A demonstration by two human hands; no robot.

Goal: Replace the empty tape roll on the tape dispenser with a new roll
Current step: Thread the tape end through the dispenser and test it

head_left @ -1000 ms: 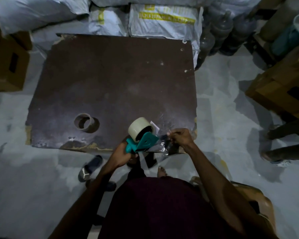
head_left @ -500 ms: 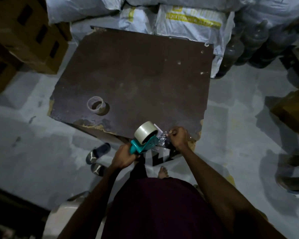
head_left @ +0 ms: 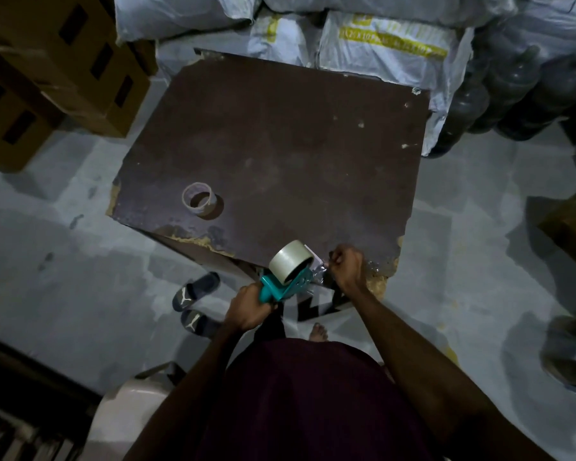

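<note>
I see my left hand (head_left: 246,307) wrapped tight around the handle of the teal plastic tape dispenser (head_left: 280,287), held just over the near edge of the worktop (head_left: 280,144), a dark brown board with chipped, crumbly corners. A full, pale, smooth tape roll (head_left: 288,261) sits on it. My right hand (head_left: 345,266) is closed, fingers pinching the shiny, crinkled tape end. The empty cardboard ring (head_left: 199,202) lies flat on the worktop, well apart.

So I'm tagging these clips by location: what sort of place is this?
Most likely a storeroom or small warehouse: cardboard cartons are stacked at the left, filled white sacks are piled behind the worn brown table, and large dark water jars stand on the bare floor.
</note>
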